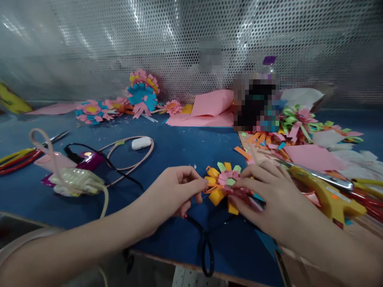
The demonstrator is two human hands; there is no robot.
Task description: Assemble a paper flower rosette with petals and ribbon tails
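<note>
Above the front part of the blue table [167,159], seen from the head camera, a layered paper flower [229,178] sits between two bare hands. The left hand [179,187] has its thumb and forefinger brought together at the flower's left side, pinching the looped orange strips, its other fingers curled under. The right hand [266,187] is partly closed around the right side, fingertips near the green centre and thumb below; its exact grip underneath is hidden. Holding it from opposite sides probably keeps the light paper steady while leaving the middle reachable.

The flower's face points up and towards the wearer. Its yellow, orange and green petals spread outward around a pink layer, so it is roughly round and shows no clear long axis.

Just beside the right forearm lie a yellow tool [335,199] and scissors [320,175], the blades pointing away to the left; that spot likely keeps them within easy reach. Folded pink sheets [212,103] and other paper flowers [143,95] stand along the back, perhaps to leave working space in front. A looped black cord [206,249] hangs over the front edge, below the hands.
</note>
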